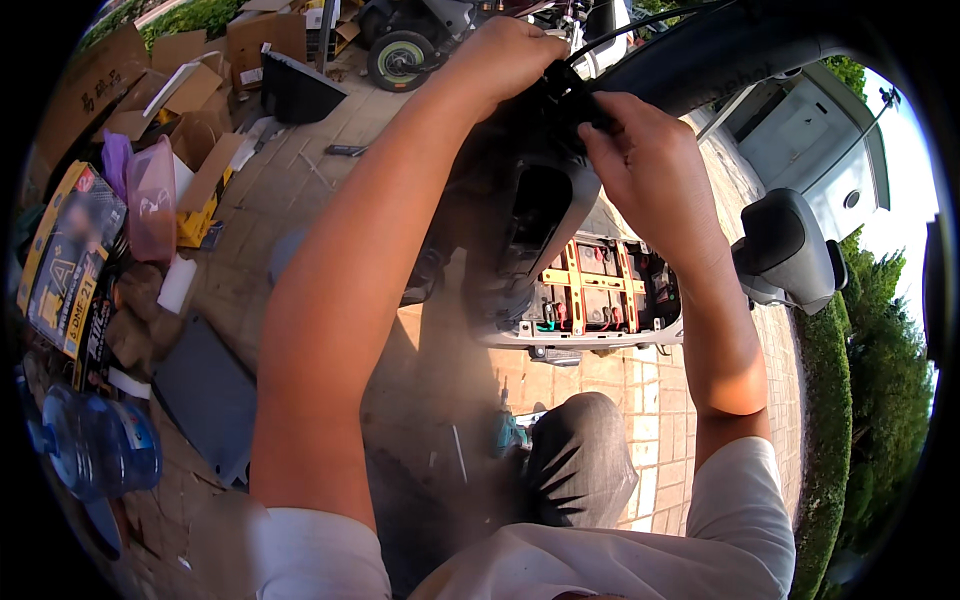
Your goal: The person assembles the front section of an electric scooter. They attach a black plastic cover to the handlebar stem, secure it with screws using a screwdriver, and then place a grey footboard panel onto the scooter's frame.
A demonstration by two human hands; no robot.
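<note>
Both my arms reach up to the front of an electric scooter. My left hand (pixel 512 55) is closed, fingertips together beside a black cable (pixel 612 36); what it pinches is hidden. With thumb and fingers my right hand (pixel 645 150) grips a small black fitting (pixel 566 92). That fitting sits just above the scooter's dark front panel (pixel 543 205), which has an open pocket. Below my right forearm, the scooter's open floor bay shows several batteries (pixel 598 300) under orange metal straps (pixel 575 285), with red and green wires.
At left lie cardboard boxes (pixel 265 50), a pink plastic bin (pixel 152 200), a blue water bottle (pixel 105 445) and a grey panel (pixel 205 395). A teal power tool (pixel 510 432) lies by my knee. The scooter's seat (pixel 780 240) stands at right; another scooter's wheel (pixel 400 60) is behind.
</note>
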